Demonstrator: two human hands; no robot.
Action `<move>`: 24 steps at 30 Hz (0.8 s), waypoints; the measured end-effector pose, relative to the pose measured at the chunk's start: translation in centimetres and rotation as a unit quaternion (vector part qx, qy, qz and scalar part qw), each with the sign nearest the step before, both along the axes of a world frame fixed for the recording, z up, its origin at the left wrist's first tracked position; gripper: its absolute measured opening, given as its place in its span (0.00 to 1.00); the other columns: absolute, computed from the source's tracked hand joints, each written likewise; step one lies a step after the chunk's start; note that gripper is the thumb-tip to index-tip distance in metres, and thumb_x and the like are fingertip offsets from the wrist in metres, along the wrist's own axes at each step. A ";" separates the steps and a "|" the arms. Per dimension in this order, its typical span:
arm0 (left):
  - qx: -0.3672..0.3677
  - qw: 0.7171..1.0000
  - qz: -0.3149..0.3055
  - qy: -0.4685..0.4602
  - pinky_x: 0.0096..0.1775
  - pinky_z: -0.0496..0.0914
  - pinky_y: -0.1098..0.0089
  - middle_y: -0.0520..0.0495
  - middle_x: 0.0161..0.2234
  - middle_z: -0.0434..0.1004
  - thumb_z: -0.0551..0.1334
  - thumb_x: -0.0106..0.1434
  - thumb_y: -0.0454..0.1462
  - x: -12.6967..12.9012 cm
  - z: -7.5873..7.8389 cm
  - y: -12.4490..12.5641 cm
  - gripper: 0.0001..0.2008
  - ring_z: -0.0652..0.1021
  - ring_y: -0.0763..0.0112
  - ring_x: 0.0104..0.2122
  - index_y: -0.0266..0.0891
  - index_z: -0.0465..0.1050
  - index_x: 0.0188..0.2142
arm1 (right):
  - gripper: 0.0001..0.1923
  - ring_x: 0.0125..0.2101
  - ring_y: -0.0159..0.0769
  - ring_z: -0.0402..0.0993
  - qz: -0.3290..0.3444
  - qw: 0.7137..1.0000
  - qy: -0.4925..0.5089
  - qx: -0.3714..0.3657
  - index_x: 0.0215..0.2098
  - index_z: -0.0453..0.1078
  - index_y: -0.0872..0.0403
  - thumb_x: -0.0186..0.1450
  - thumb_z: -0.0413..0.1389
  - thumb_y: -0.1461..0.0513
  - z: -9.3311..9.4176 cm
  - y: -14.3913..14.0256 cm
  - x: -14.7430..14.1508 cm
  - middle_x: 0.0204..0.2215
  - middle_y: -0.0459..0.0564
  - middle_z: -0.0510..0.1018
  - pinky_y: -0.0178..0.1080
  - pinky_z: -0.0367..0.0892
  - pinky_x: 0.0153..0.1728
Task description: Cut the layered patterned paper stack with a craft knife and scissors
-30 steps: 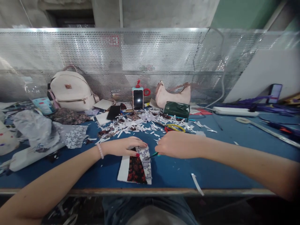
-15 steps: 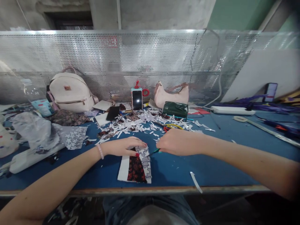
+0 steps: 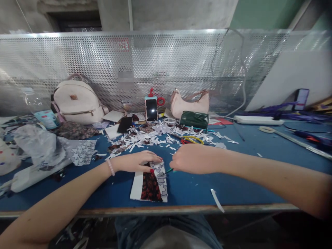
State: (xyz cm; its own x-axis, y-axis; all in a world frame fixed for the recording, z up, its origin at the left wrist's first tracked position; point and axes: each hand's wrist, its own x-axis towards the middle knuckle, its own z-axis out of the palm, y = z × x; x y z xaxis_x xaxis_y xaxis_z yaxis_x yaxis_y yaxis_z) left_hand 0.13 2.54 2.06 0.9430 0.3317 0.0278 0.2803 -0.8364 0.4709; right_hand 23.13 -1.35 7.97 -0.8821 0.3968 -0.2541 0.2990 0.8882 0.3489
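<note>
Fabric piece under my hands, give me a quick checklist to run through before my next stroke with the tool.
1. Left hand pressing the fabric piece flat: ok.
2. Right hand gripping the green-handled tool: ok; its tip is too small to make out.
3. Left fingertips apart from the tool's tip: cannot tell, they sit close.
4. Fabric piece fully on the blue table: ok, though near the front edge.
5. Paper scraps off the fabric: ok, heaped behind the hands.
6. Loose white strip away from the work: ok.

green tool (image 3: 169, 170) mostly hidden under right hand (image 3: 193, 159)
</note>
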 end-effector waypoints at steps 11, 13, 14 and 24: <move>-0.005 1.000 0.001 0.004 0.58 0.54 0.65 0.39 0.58 0.61 0.53 0.67 0.39 0.1 0.2 -0.1 0.21 0.60 0.63 0.58 0.36 0.59 0.58 | 0.08 0.24 0.34 0.72 -0.029 0.999 -0.007 -0.013 0.28 0.71 0.55 0.62 0.52 0.70 0.6 -0.6 0.6 0.23 0.48 0.76 0.37 0.46 0.21; -0.007 1.000 0.001 0.004 0.58 0.54 0.65 0.39 0.58 0.61 0.53 0.67 0.39 0.0 0.2 -0.1 0.21 0.60 0.63 0.58 0.36 0.59 0.58 | 0.09 0.24 0.34 0.72 -0.030 1.000 0.002 -0.007 0.28 0.71 0.55 0.63 0.52 0.69 0.4 -0.3 1.1 0.23 0.48 0.76 0.37 0.46 0.22; -0.008 1.000 0.001 0.002 0.58 0.54 0.65 0.39 0.58 0.61 0.53 0.67 0.40 0.0 0.2 -0.1 0.21 0.60 0.63 0.58 0.36 0.59 0.58 | 0.09 0.24 0.34 0.72 -0.032 0.999 0.003 -0.006 0.28 0.71 0.55 0.63 0.51 0.69 0.4 -0.2 1.2 0.23 0.48 0.76 0.37 0.46 0.22; -0.011 1.000 0.003 -0.001 0.58 0.55 0.64 0.39 0.58 0.62 0.53 0.67 0.41 0.1 0.1 0.0 0.22 0.61 0.62 0.58 0.36 0.59 0.58 | 0.10 0.27 0.35 0.73 -0.024 0.999 0.017 -0.024 0.32 0.70 0.56 0.66 0.48 0.66 0.2 0.1 0.7 0.26 0.49 0.77 0.37 0.48 0.23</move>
